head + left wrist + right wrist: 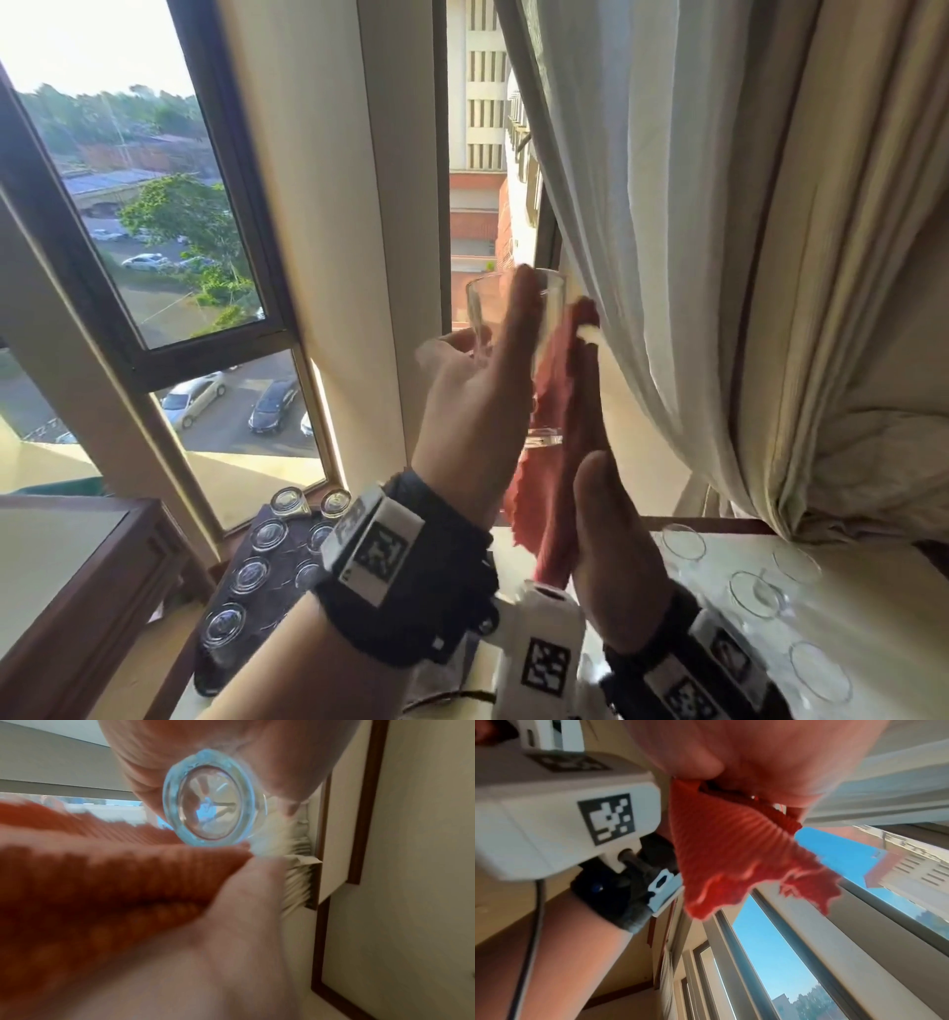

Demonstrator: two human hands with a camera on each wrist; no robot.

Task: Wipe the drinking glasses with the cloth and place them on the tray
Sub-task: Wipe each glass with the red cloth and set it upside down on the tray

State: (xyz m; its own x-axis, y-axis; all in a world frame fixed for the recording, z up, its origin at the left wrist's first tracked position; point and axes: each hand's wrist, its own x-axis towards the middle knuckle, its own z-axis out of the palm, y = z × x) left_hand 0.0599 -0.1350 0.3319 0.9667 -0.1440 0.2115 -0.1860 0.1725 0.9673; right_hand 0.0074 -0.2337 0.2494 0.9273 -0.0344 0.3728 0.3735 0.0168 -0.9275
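Glass (518,329) gripped by left hand (477,395); right hand (611,555) presses cloth (560,411) flat-fingered; tray (277,555) part-filled, several glasses (755,591) remain

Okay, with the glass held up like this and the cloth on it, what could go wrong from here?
1. The left hand holds the glass high above the table; a slip could drop it.
2. More glasses stand right below, so a fall might break several.
3. The red cloth under the right hand brushes the curtain and may snag.

Strong daylight is admitted through the window (154,216), blown out at top left. Both wrist views are smeared by motion blur, and straight edges are bent near the borders.
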